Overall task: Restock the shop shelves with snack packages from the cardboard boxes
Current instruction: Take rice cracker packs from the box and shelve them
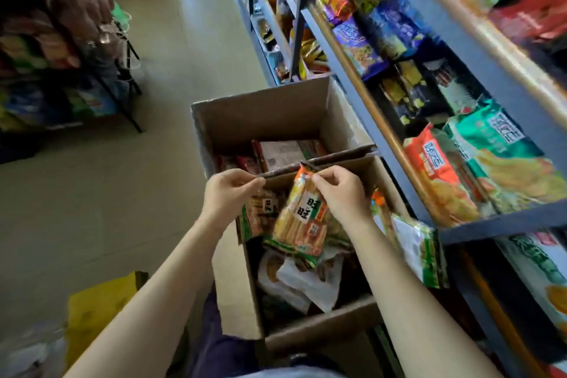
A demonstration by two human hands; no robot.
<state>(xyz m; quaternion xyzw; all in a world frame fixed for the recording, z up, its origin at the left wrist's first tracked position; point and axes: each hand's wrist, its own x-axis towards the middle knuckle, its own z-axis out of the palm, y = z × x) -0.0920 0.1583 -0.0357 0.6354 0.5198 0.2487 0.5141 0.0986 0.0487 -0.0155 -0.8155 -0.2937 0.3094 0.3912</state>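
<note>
Pick step: orange-green plastic rice-cracker pack [302, 218] lifted over near open brown cardboard box [306, 325].
R hand [340, 190] pinches pack's top edge; L hand [228, 193] curled, grip unclear. Next: carry to grey metal shelf [503, 221] on right.

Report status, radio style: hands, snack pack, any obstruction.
Right hand pinches snack pack by its top, over near box. Left hand pinches near box's rim. Shelf unobstructed.

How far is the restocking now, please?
Done: the shelf beside the boxes already holds orange and green snack bags. In hand: the right hand pinches the top of an orange cracker pack above the near box; the left hand grips another pack. Left: more packs lie in the near box and the far box.
</note>
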